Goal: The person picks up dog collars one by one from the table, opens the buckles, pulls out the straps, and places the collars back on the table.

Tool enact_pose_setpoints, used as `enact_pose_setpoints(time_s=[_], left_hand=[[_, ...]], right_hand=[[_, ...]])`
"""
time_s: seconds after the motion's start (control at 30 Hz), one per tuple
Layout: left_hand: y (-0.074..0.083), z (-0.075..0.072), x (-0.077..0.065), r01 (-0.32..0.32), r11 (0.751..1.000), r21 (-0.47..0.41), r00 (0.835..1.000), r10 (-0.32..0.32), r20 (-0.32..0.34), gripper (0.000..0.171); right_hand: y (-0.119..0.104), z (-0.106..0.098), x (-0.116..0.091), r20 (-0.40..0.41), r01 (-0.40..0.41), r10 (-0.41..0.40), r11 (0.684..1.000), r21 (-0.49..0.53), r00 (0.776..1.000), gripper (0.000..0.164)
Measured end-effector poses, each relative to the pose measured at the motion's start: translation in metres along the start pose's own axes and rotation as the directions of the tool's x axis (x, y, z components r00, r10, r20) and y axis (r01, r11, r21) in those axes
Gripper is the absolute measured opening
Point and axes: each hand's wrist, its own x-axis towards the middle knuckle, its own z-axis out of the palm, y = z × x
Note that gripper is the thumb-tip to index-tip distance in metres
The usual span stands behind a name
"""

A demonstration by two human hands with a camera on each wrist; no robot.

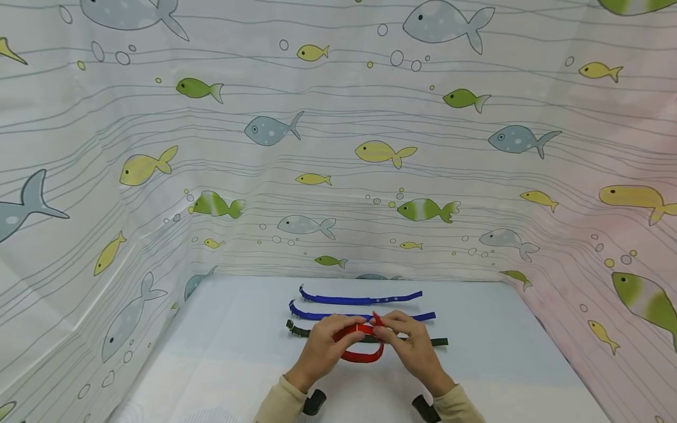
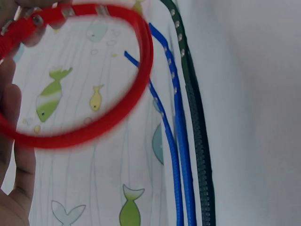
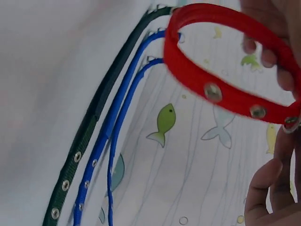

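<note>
A red collar [image 1: 362, 356] with metal eyelets, bent into a loop, is held up between both hands. My left hand [image 1: 324, 346] grips the band on its left side, thumb toward the loop. With thumb and fingers, my right hand [image 1: 412, 343] pinches the collar's pointed end, which sticks up between the hands. In the right wrist view, the red band [image 3: 188, 70] shows eyelets and a metal ring at the right edge. The fingers partly hide where the ends meet, so I cannot tell whether it is fastened. The band is blurred in the left wrist view.
Beyond the hands lie a dark green collar [image 1: 440, 342] and two blue collars, a nearer one [image 1: 314, 316] and a farther one [image 1: 349, 301], stretched roughly parallel on the white table [image 1: 211, 341]. A fish-print curtain [image 1: 338, 117] encloses the back and sides.
</note>
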Motion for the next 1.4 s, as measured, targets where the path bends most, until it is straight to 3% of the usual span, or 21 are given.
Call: enact_pose_setpoints(time_s=[0.23, 0.47, 0.63, 0.73, 0.87, 0.93, 1.0, 1.07, 1.27, 1.4], left_hand=[[0.0, -0.002, 0.001, -0.002, 1.0, -0.001, 1.0, 0.002, -0.006, 0.028], [-0.002, -0.005, 0.0, 0.043, 0.999, 0.018, 0.999, -0.044, 0.032, 0.028], [-0.001, -0.003, -0.002, 0.105, 0.988, 0.116, 0.989, -0.116, 0.095, 0.024], [0.003, -0.001, -0.001, 0.074, 0.966, 0.248, 0.987, -0.106, 0.117, 0.021], [0.011, 0.004, 0.004, -0.007, 0.907, 0.421, 0.993, -0.044, 0.112, 0.027], [0.013, 0.006, 0.006, -0.029, 0.877, 0.479, 0.994, -0.025, 0.105, 0.03], [0.015, 0.007, 0.007, -0.035, 0.865, 0.5, 0.994, -0.019, 0.104, 0.031], [0.016, 0.008, 0.008, -0.023, 0.873, 0.486, 0.994, -0.032, 0.104, 0.03], [0.015, 0.009, 0.007, 0.075, 0.938, 0.339, 0.991, -0.108, 0.08, 0.026], [0.014, 0.009, 0.007, 0.105, 0.953, 0.284, 0.993, -0.118, 0.03, 0.029]], right_hand=[[-0.005, -0.002, 0.004, 0.024, 0.011, -0.007, 0.987, -0.163, 1.0, 0.019], [-0.005, -0.003, 0.005, 0.035, -0.047, 0.052, 0.993, -0.109, 0.998, 0.014], [-0.006, -0.002, 0.003, 0.052, -0.043, 0.052, 0.984, -0.174, 0.997, 0.015], [-0.008, 0.001, 0.002, 0.071, -0.028, 0.047, 0.97, -0.243, 0.996, 0.015], [-0.011, 0.005, 0.002, 0.086, -0.017, 0.047, 0.949, -0.315, 0.995, 0.015], [-0.013, 0.007, 0.002, 0.086, -0.009, 0.04, 0.942, -0.337, 0.995, 0.014], [-0.014, 0.007, 0.003, 0.083, 0.003, 0.027, 0.938, -0.346, 0.996, 0.014], [-0.015, 0.007, 0.003, 0.076, 0.019, 0.007, 0.941, -0.339, 0.997, 0.014], [-0.011, 0.005, 0.004, 0.009, 0.036, -0.035, 0.969, -0.246, 0.999, 0.008], [-0.015, 0.004, 0.005, -0.056, -0.038, 0.032, 0.992, -0.117, 0.998, 0.004]])
